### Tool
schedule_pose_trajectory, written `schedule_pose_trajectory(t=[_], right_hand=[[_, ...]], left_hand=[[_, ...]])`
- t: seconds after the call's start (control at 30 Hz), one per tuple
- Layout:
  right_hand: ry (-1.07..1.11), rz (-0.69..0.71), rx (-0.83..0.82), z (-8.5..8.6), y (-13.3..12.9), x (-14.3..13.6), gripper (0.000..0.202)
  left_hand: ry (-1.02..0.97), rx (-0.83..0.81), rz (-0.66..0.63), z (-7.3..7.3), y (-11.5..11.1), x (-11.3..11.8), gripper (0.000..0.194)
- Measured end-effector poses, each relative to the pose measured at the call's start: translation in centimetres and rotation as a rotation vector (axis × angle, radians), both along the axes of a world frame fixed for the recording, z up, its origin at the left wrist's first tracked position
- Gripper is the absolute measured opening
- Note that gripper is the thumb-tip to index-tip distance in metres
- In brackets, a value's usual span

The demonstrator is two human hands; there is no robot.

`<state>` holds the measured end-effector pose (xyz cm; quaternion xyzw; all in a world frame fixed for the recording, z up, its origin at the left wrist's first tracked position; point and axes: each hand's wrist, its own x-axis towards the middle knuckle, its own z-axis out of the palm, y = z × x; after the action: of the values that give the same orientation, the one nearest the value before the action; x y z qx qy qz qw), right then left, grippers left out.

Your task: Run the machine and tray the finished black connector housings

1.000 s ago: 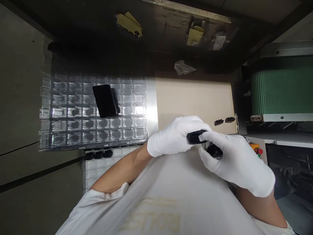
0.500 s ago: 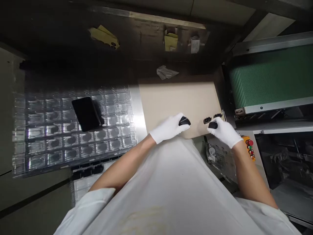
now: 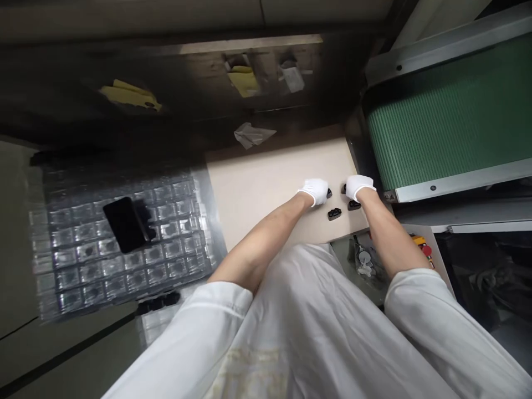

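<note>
My left hand (image 3: 315,191), in a white glove, is closed on a black part (image 3: 329,193) that shows at its fingertips, over the right half of the beige board (image 3: 266,177). My right hand (image 3: 359,187), also gloved, is closed on another black part (image 3: 343,189) near the board's right edge. Two small black pieces lie on the board below the hands: one piece (image 3: 334,214) between them and another piece (image 3: 354,205) just under my right hand. Most of each held part is hidden by the gloves.
Clear plastic trays (image 3: 112,266) with a black phone (image 3: 127,224) on them cover the left side. A crumpled clear wrapper (image 3: 252,135) lies behind the board. A green conveyor belt (image 3: 453,116) stands at the right, above orange control buttons (image 3: 424,247).
Both hands have reached farther forward over the board with the black parts, and now sit closer together. The view has shifted and tilted. The two small pieces now lie nearer me than my hands.
</note>
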<state>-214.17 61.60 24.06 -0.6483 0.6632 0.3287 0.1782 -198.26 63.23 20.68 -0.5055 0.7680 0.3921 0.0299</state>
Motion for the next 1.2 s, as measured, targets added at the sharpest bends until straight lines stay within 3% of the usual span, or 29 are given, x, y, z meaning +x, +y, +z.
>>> schedule_pose_trajectory(t=[0.1,0.23,0.37,0.47,0.57,0.63,0.7,0.8,0.9,1.03,1.1,1.2], right_hand=[[-0.059,-0.018,0.027,-0.9,-0.1,-0.9,0.033],[-0.149,-0.024,-0.019,-0.8,2.3,-2.5,0.039],[-0.268,-0.103,-0.244,-0.7,4.8,-3.9,0.056],[-0.409,-0.083,-0.368,-0.1,5.2,-4.1,0.055],[-0.512,0.024,-0.383,1.8,5.5,-3.0,0.045],[-0.609,0.088,-0.385,3.0,6.2,-1.3,0.032],[-0.723,0.165,-0.397,3.1,6.9,0.5,0.015],[-0.777,0.254,-0.462,1.9,8.4,1.9,0.018],[-0.689,0.074,-0.493,0.8,11.8,1.0,0.030],[-0.615,-0.440,-0.404,0.4,19.4,-1.4,0.049],[-0.555,-0.669,-0.349,0.0,23.6,-3.0,0.043],[-0.469,-0.864,-0.370,-0.7,29.7,-5.8,0.029]], left_hand=[[-0.062,0.093,0.019,-2.0,-0.6,-0.6,0.017],[-0.003,0.198,0.108,-3.4,0.4,1.2,0.032],[0.064,0.252,0.302,-4.7,2.9,2.9,0.053],[0.083,0.219,0.418,-5.2,3.9,2.8,0.058],[0.137,0.172,0.418,-4.5,4.5,2.7,0.055],[0.188,0.152,0.372,-4.2,5.2,3.9,0.054],[0.206,0.149,0.404,-5.0,5.4,6.0,0.052],[0.234,0.223,0.383,-7.6,4.2,7.7,0.063],[0.221,0.250,0.342,-8.3,3.4,6.5,0.081],[0.183,0.230,0.301,-6.8,4.2,4.7,0.089],[0.217,0.233,0.303,-6.1,4.4,4.6,0.090],[0.254,0.276,0.311,-5.2,4.2,4.8,0.094]])
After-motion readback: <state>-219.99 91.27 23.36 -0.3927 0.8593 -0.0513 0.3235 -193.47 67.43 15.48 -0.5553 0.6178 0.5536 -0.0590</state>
